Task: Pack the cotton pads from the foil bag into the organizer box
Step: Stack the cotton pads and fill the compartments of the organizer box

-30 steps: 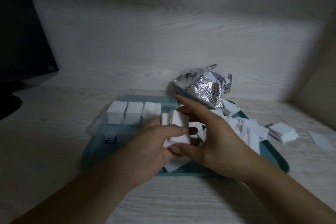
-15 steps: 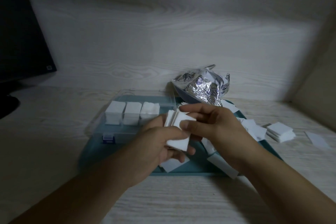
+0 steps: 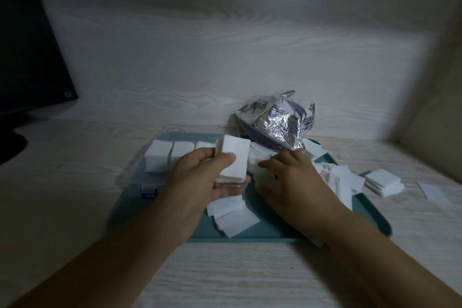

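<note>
Inside organizer box (image 3: 140, 170), three pad stacks (image 3: 158, 155)

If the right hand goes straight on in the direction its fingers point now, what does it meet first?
The right hand points left and slightly away. First it would likely meet the stack of cotton pads held by the left hand, though depth is hard to judge from one view.
</note>
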